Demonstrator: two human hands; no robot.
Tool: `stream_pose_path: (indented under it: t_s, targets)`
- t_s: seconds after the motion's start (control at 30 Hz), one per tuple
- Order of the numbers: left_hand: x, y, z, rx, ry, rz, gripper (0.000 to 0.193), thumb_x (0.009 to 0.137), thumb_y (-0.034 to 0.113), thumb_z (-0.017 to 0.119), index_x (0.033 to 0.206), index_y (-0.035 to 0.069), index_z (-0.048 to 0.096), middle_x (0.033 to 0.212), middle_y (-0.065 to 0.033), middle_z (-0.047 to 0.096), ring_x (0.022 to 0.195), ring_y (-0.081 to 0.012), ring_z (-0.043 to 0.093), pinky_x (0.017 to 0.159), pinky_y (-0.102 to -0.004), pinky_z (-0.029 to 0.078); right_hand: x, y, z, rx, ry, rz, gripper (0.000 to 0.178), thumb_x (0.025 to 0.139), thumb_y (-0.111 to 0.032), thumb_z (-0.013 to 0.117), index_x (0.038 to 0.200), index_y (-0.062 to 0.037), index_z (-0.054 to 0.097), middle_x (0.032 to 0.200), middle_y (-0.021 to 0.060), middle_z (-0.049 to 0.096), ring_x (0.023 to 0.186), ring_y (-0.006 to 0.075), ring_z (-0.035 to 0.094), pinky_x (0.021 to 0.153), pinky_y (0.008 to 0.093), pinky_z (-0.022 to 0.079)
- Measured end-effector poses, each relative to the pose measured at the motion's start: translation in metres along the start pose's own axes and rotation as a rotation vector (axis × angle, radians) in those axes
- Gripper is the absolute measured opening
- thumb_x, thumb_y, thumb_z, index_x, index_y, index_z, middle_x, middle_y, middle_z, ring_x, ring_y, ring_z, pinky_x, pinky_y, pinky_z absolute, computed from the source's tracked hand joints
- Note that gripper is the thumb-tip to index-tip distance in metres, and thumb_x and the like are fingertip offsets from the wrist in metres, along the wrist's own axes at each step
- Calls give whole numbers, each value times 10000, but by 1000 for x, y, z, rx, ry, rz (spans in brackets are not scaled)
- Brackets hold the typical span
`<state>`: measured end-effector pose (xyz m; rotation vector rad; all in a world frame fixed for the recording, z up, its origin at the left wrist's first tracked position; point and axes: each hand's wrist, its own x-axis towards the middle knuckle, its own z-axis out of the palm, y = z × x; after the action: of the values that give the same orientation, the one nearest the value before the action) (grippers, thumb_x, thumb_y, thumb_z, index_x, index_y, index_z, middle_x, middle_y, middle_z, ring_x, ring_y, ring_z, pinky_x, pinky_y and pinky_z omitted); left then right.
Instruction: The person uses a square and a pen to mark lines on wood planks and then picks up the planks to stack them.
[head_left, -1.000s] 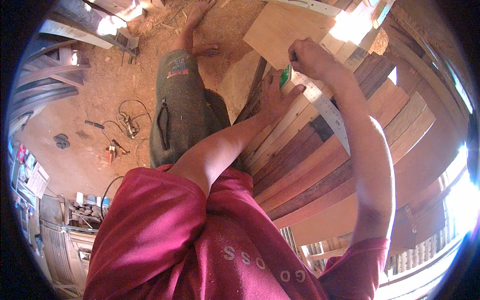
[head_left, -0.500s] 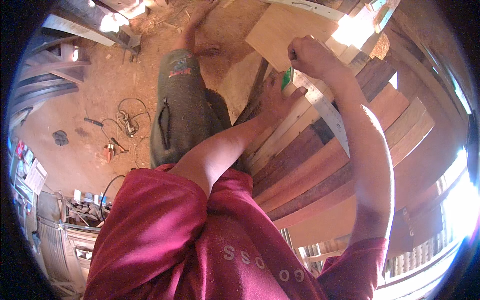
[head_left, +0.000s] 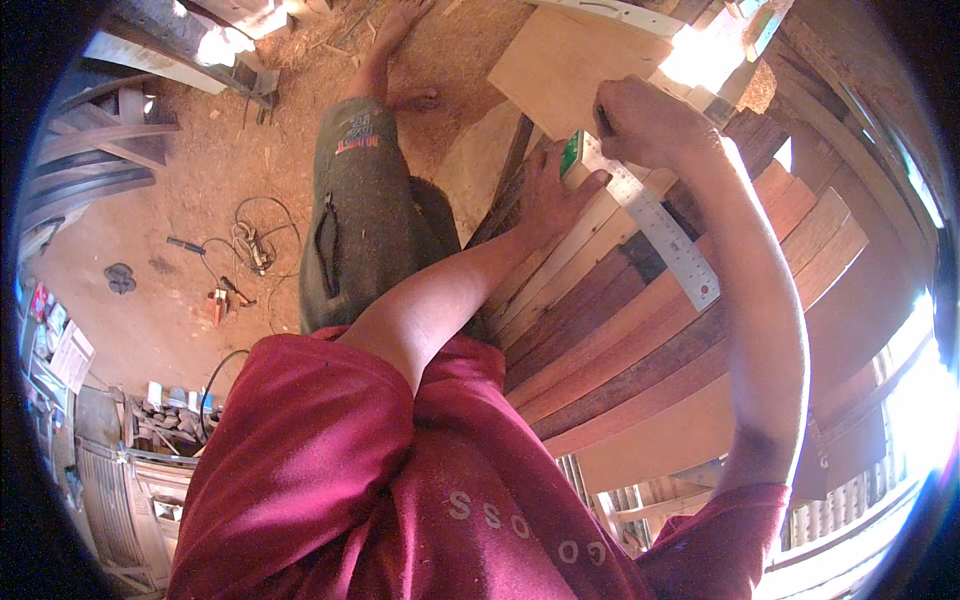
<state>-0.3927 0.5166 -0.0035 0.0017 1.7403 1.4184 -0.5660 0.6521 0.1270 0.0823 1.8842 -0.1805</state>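
Try square [head_left: 635,195] (1 silver blade [head_left: 672,237], green-sided stock [head_left: 571,153]) held by left hand [head_left: 553,195]; right hand [head_left: 645,122] curled, grasp unclear.

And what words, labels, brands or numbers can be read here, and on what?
I won't copy wording, only locate it:
Maroon T-shirt: large pale letters across the front, legible.
Dark grey trousers: small red and bluish lettering on the leg, blurred.
Metal try square: fine markings on the blade, too small to read.
Packages, far left: any print is too small.
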Motion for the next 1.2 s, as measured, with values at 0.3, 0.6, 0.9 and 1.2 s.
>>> stream_pose_path:
  t_s: [0.3, 0.6, 0.9, 1.2]
  targets:
    - [-3, 2, 5, 91, 126, 57, 641, 852, 420, 760, 1302, 27, 526, 1251, -231, 568, 1170, -439, 520, 1021, -523, 412, 39, 15, 37, 42, 167, -64, 100, 818, -101, 672, 888, -31, 685, 923, 190, 695, 999, 360, 645, 881, 451, 530]
    - [1, -1, 8, -15, -58, -51, 830, 853, 557, 717, 1451, 62, 424, 1418, -267, 455, 1358, -433, 366, 1120, -547, 334, -17, 3, 1, 8, 70, -12, 150, 781, -106, 712, 895, -12, 689, 953, 205, 700, 966, 372, 665, 841, 468, 536]
    - [18, -18, -55, 38, -7, -314, 709, 891, 559, 683, 1364, 58, 516, 1237, -243, 610, 1153, -394, 584, 1008, -475, 444, -167, 11, -50, 365, 791, 236, 226, 887, -194, 620, 962, 6, 690, 1006, 152, 695, 912, 253, 665, 850, 351, 513]
    - [47, 94, -256, 814, 97, -8, 441, 912, 317, 614, 1208, -2, 543, 1072, -192, 631, 978, -297, 627, 867, -463, 498, -383, -14, 32, 1115, 1321, 244, 188, 894, -51, 484, 896, -15, 669, 735, 4, 560, 619, 64, 459, 573, 245, 372]
